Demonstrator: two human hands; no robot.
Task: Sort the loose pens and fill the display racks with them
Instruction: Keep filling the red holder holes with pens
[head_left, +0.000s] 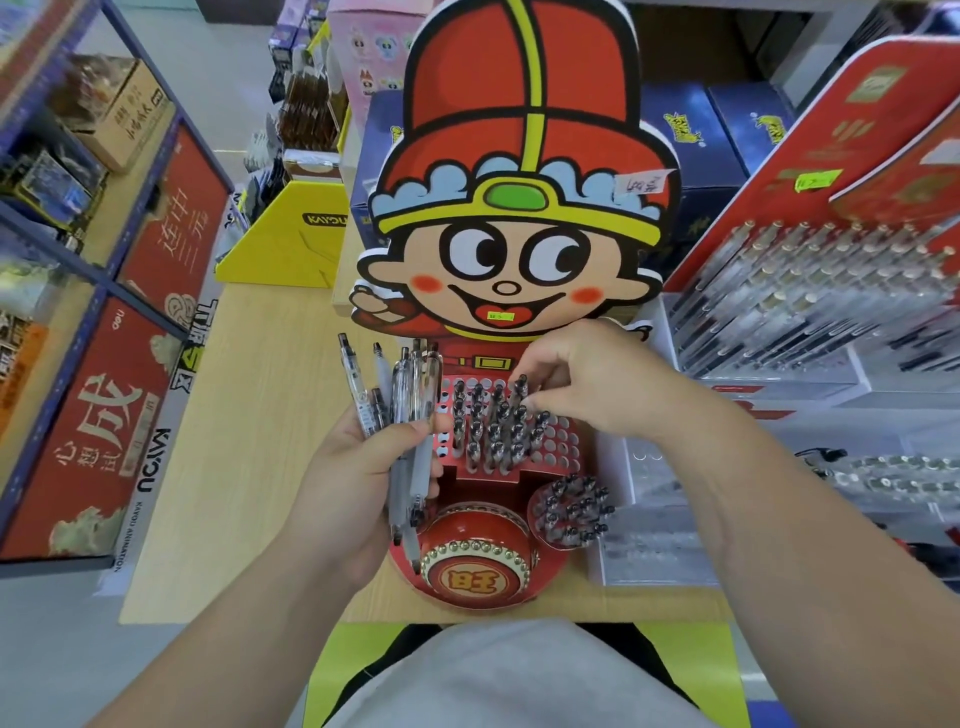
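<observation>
1. Nearest to us, the left hand (353, 483) is clamped around a bundle of pens (410, 415): the fingers wrap the clear barrels from behind and the thumb presses across the front. The clicker ends fan upward, the tips point down toward our lap. We judge it is held as a ready stock, close beside the rack so each pen has a short trip.
2. Just past that hand, a red drum (480, 566) fronts the display on the wooden surface (249, 467), and a small round holder (571, 512) to its right is packed with dark-capped pens.
3. Behind the drum rises the red display rack (563, 441), a stepped panel of round holes. Pens stand upright in its middle columns, while holes on the right side and along the back row are vacant (so the filling looks partly done).
4. Over the rack's back rows, the right hand (587, 384) arches downward, its thumb and forefinger together on the top of a single pen (521, 388) that stands in or just above a hole; we cannot tell whether it is fully seated. The pinch at the cap end keeps the hand clear of neighbouring pens.
5. Farther back stands the cartoon figure (519, 234) that backs the rack, with clear pen racks (805, 291) to the right.
</observation>
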